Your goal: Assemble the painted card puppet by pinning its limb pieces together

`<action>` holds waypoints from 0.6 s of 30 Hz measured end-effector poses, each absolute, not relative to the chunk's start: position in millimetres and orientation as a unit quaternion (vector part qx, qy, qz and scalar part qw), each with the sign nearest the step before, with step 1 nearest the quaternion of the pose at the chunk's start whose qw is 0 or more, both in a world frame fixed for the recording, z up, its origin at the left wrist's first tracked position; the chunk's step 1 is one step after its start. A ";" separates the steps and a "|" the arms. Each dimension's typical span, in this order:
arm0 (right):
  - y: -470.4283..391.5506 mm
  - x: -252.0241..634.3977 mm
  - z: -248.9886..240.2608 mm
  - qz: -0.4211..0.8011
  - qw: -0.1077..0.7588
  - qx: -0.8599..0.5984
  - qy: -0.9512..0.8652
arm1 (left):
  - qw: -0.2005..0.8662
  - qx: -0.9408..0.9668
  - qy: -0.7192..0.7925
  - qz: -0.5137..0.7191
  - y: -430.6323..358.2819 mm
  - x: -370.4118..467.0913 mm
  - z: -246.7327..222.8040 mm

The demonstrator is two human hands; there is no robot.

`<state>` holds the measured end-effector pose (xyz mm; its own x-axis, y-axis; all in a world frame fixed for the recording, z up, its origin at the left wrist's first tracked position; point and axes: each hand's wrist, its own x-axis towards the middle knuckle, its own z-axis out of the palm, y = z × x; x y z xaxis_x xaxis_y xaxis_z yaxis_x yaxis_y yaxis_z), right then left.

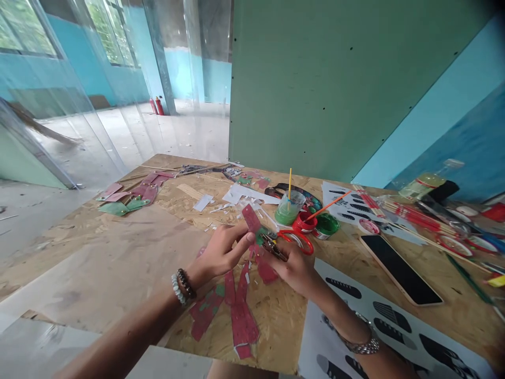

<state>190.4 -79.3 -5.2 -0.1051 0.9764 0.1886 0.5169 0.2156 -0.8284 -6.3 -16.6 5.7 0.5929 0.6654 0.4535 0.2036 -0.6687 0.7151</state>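
Nearest: two bare forearms, left (130,326) and right (341,316), extending over the bench (284,337) from its near edge. Printed sheet (406,342) of dark shapes under the right one, by the near right corner.

Work in hand: a red-and-green painted strip (251,217), raised just above the middle of the bench. Left hand (226,250) nearly closed, strip pinched between thumb and fingers. Right hand (295,268) curled tight round a small metal tool (273,247), its head against the green part; exact kind of tool cannot be told.

Judgement: tool work on one piece, perhaps punching or fastening. Next move probably calls for a steady left pinch and the tool lined up squarely before any squeeze; thin stock could crease or tear.

Near edge, centre: loose red cutout (244,318), beside it a patchy red-and-green cutout (208,310). Toward the far left corner: pile of pieces (148,192) bearing small gold-coloured dots.

Just beyond the right hand: orange-handled scissors (307,243), red paint jar (305,223), green paint jar (327,226), plastic cup (290,208) of greenish liquid. Toward the right edge: smartphone (402,271), dark screen up.
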 end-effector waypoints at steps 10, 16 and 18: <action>-78.2 186.2 -16.9 0.408 0.398 -0.562 -0.600 | 0.454 0.746 0.276 0.401 -21.7 11.5 -9.7; -82.4 172.1 -17.5 0.408 0.461 -0.537 -0.577 | 0.670 0.654 0.162 0.311 -39.9 42.9 -16.3; -83.4 166.2 -18.4 0.428 0.476 -0.528 -0.558 | 0.703 0.617 0.164 0.312 -45.9 47.6 -16.7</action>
